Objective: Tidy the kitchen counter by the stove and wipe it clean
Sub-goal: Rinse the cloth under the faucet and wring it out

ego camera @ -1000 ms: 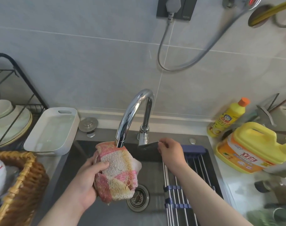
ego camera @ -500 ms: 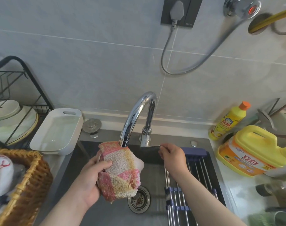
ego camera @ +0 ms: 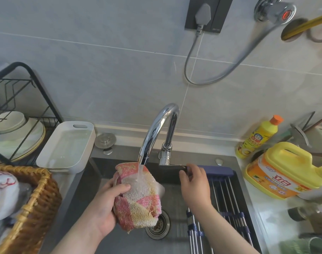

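My left hand (ego camera: pixel 106 204) grips a pink, yellow and white checked cloth (ego camera: pixel 138 197) under the spout of the chrome faucet (ego camera: pixel 157 132), over the grey sink (ego camera: pixel 94 180). Water runs from the spout onto the top of the cloth. My right hand (ego camera: pixel 194 182) pinches the end of the flat faucet handle (ego camera: pixel 172 166), which points to the right. The drain strainer (ego camera: pixel 159 225) sits just below the cloth.
A roll-up drying rack (ego camera: pixel 228 198) covers the sink's right side. Right of it stand a yellow detergent jug (ego camera: pixel 284 169) and a yellow bottle (ego camera: pixel 258 137). On the left are a white tray (ego camera: pixel 64 147), a black dish rack (ego camera: pixel 19 125) and a wicker basket (ego camera: pixel 31 204).
Water has started running from the faucet onto the cloth; before, the spout was dry. Both hands stay in place, and the head camera has tilted slightly.
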### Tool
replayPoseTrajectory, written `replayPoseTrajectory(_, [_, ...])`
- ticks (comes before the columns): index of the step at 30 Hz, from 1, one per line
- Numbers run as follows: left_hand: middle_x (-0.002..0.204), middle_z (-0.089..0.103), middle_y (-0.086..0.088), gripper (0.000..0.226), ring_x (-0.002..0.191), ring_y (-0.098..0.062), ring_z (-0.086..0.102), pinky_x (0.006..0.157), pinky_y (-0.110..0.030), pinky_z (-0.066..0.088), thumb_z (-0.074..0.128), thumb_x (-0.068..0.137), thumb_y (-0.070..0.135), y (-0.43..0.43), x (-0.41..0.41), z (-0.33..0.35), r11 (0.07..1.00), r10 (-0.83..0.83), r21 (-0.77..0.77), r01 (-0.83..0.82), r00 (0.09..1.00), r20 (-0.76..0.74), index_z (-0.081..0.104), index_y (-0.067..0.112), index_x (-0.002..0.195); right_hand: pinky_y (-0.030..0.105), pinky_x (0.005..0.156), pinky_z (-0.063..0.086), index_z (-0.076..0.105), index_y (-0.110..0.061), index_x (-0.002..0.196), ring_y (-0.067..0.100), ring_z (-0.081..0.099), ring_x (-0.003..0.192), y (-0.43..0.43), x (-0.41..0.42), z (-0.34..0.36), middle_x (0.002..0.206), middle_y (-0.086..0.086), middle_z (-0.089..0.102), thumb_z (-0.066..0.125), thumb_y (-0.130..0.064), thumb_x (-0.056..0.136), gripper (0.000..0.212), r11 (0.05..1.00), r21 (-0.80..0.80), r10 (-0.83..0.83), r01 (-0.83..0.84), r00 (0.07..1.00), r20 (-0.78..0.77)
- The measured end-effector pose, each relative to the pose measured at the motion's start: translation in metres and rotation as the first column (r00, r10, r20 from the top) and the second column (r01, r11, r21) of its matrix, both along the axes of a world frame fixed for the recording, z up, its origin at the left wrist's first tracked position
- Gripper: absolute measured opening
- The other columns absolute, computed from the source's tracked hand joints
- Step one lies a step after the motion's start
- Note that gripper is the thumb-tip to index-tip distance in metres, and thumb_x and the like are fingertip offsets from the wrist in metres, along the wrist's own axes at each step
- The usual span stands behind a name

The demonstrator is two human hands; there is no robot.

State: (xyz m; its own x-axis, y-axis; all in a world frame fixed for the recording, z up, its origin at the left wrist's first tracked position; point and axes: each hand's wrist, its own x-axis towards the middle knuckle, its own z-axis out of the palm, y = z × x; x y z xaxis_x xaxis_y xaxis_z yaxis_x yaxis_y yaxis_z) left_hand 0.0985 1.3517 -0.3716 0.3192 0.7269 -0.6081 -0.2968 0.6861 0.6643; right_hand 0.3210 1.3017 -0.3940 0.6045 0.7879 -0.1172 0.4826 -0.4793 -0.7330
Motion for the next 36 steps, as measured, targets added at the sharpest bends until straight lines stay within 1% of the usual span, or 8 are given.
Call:
replayPoseTrajectory(3, [0.093,0.071,-0.023,0.050,0.089,-0.040,0.066,0.074,-0.047,0.052,0.063,0.064,0.005,-0.007,0.002,-0.001,0.999,-0.015,-0.043,0.016,1.000,0.020,0.060,0.008,0.114,0.036,0.084,0.050,0.070,-0.014,0.098,0.022,0.065,0.094,-0.014,-0.033,0.010,0.095,0.002,0.070,0.051,-0.043,0.095,0.035,0.996,-0.041,0.063,-0.082,0.935,-0.350])
replayPoseTrajectory(6, [0.098,0.069,-0.025,0.051,0.091,-0.040,0.065,0.082,-0.052,0.053,0.061,0.066,0.005,-0.014,0.005,-0.002,0.994,-0.048,-0.095,0.049,0.999,0.014,0.059,0.004,0.117,0.042,0.094,0.052,0.074,-0.012,0.106,0.026,0.071,0.098,-0.015,-0.055,0.019,0.103,0.009,0.075,0.043,-0.059,0.095,0.058,0.978,-0.113,-0.008,-0.175,0.511,-0.859])
replayPoseTrajectory(8, [0.100,0.067,-0.027,0.052,0.092,-0.040,0.064,0.090,-0.055,0.050,0.062,0.066,0.003,-0.016,0.006,-0.001,0.993,-0.077,-0.086,0.075,0.997,-0.019,0.060,0.003,0.118,0.037,0.074,0.059,0.073,-0.008,0.109,0.027,0.074,0.081,-0.013,-0.060,0.026,0.097,0.012,0.075,0.046,-0.056,0.096,0.057,0.976,-0.104,-0.030,-0.192,0.353,-0.935])
replayPoseTrajectory(11, [0.096,0.070,-0.026,0.045,0.086,-0.040,0.068,0.081,-0.049,0.053,0.066,0.071,0.002,-0.016,0.007,0.000,0.995,-0.097,-0.017,0.096,0.989,-0.114,0.061,0.005,0.116,0.023,0.040,0.044,0.072,-0.011,0.096,0.020,0.062,0.051,-0.011,-0.066,0.025,0.074,0.008,0.070,0.061,-0.037,0.092,0.029,0.979,-0.066,0.050,-0.195,0.535,-0.844])
replayPoseTrajectory(18, [0.081,0.076,-0.007,0.022,0.079,-0.026,0.073,0.073,-0.039,0.056,0.068,0.088,0.031,-0.003,0.009,0.007,0.977,-0.047,0.171,0.126,0.913,-0.404,0.072,0.010,0.093,0.055,0.083,0.053,0.069,-0.012,0.092,0.031,0.068,0.085,-0.001,-0.079,0.020,0.098,0.021,0.071,0.067,-0.023,0.062,0.032,0.989,0.012,0.109,-0.150,0.655,-0.748])
replayPoseTrajectory(22, [0.093,0.075,0.004,0.021,0.091,-0.012,0.071,0.079,-0.030,0.053,0.072,0.085,0.028,0.002,0.002,0.000,0.931,-0.046,0.299,0.209,0.880,-0.472,0.066,0.021,0.105,0.045,0.080,0.056,0.068,-0.013,0.088,0.023,0.070,0.088,0.004,-0.085,0.021,0.091,0.008,0.074,0.069,-0.054,0.067,0.046,0.997,-0.016,0.049,-0.079,0.754,-0.654])
replayPoseTrajectory(30, [0.079,0.066,0.000,0.010,0.078,-0.015,0.063,0.065,-0.026,0.045,0.066,0.090,0.025,0.001,0.010,-0.005,0.878,0.105,0.431,0.208,0.796,-0.597,0.059,0.018,0.087,0.032,0.074,0.053,0.060,-0.017,0.094,0.015,0.064,0.083,0.011,-0.093,0.024,0.093,0.005,0.069,0.066,-0.020,0.087,0.009,0.995,0.042,0.095,-0.087,0.803,-0.589])
replayPoseTrajectory(36, [0.067,0.062,-0.001,0.031,0.067,-0.016,0.059,0.060,-0.030,0.043,0.049,0.099,0.032,0.005,0.018,-0.001,0.852,0.263,0.508,0.126,0.735,-0.625,0.058,0.013,0.075,0.031,0.063,0.041,0.052,-0.001,0.077,0.015,0.045,0.065,0.023,-0.102,0.024,0.069,0.002,0.050,0.050,-0.041,0.096,0.045,0.999,0.040,-0.002,0.030,0.821,-0.570])
